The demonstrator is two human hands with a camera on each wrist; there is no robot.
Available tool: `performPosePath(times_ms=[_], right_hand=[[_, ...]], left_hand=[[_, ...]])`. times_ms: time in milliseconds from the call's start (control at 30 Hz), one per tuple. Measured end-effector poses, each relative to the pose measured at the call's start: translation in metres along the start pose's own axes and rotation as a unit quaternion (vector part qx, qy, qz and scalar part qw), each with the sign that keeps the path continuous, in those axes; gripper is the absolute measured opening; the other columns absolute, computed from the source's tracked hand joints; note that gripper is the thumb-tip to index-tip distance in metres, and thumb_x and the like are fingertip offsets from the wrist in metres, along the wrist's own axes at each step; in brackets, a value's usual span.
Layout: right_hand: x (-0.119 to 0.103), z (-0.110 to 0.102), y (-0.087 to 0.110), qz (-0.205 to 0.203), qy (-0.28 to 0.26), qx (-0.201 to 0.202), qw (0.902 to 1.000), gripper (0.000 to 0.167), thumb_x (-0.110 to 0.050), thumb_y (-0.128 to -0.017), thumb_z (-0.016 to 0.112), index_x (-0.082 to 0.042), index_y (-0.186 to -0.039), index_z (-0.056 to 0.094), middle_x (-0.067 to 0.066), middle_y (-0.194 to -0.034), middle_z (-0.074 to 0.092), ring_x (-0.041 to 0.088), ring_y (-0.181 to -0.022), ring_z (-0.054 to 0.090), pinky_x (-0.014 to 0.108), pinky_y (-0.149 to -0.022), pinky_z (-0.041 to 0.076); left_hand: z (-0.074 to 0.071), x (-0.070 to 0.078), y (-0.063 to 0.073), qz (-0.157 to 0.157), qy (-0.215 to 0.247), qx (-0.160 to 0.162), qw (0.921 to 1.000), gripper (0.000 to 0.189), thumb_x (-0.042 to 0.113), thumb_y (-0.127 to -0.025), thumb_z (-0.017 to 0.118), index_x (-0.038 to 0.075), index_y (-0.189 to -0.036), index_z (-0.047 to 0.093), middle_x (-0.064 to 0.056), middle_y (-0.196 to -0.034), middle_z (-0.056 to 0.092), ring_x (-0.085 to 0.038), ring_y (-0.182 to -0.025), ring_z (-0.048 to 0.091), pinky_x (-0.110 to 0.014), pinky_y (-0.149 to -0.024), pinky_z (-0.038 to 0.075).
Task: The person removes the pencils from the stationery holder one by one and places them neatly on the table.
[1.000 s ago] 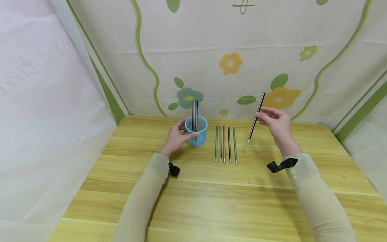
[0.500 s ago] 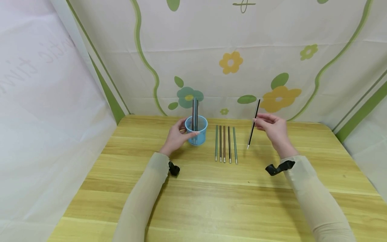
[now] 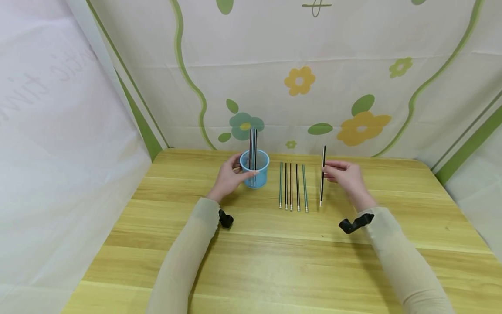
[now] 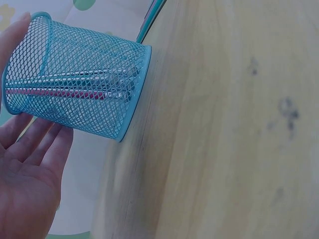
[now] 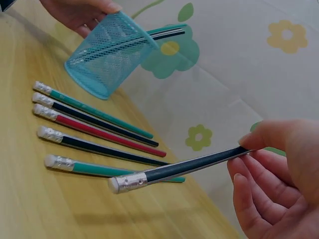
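Head view: we look forward and down across the table (image 3: 259, 270). Left wrist: we face the cup (image 4: 79, 59) close up, upper left, view rolled sideways. Right wrist: we see it farther off, upper left, sharing the pencil row (image 5: 104, 133) with the head view.

Cup (image 4: 79, 79) is mesh; pencils (image 5: 111, 136) bear shiny metal bands (image 5: 133, 181); table (image 3: 266, 261) shows smooth wood grain; backdrop (image 3: 251, 43) is matt, creased cloth.
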State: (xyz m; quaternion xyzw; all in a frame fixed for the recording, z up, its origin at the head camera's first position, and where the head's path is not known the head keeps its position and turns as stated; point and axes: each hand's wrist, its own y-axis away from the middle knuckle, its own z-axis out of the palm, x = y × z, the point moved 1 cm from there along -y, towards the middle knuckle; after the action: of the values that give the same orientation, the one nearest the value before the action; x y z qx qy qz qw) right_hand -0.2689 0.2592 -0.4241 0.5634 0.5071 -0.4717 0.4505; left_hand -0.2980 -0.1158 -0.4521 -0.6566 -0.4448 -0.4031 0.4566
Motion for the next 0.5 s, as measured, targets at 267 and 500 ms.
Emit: performPosePath(times_ms=[267, 500], right_hand=[[0.023, 0.004, -0.001, 0.036, 0.034, -0.03, 0.9983, 0.045, -0.012, -0.094, 0.075, 0.01, -0.131, 0.062, 0.002, -0.099, 0.073, 0.01, -0.079, 0.071, 0.037, -0.084, 0.059], [0.03, 0.008, -0.004, 0.063, 0.067, -0.034, 0.9952, 0.042, -0.011, -0.094, 0.074, 0.008, -0.13, 0.064, 0.011, -0.101, 0.073, 0.012, -0.078, 0.071, 0.032, -0.076, 0.061]], left_hand=[[0.0, 0.0, 0.001, -0.002, 0.001, -0.002, 1.0, 0.077, 0.032, -0.081, 0.089, 0.009, -0.145, 0.052, -0.006, -0.129, 0.062, -0.023, -0.117, 0.06, -0.037, -0.103, 0.049], [0.0, 0.002, 0.001, -0.003, -0.002, -0.003, 1.0, 0.078, 0.031, -0.082, 0.089, 0.009, -0.146, 0.052, -0.007, -0.13, 0.061, -0.025, -0.119, 0.059, -0.039, -0.104, 0.048]])
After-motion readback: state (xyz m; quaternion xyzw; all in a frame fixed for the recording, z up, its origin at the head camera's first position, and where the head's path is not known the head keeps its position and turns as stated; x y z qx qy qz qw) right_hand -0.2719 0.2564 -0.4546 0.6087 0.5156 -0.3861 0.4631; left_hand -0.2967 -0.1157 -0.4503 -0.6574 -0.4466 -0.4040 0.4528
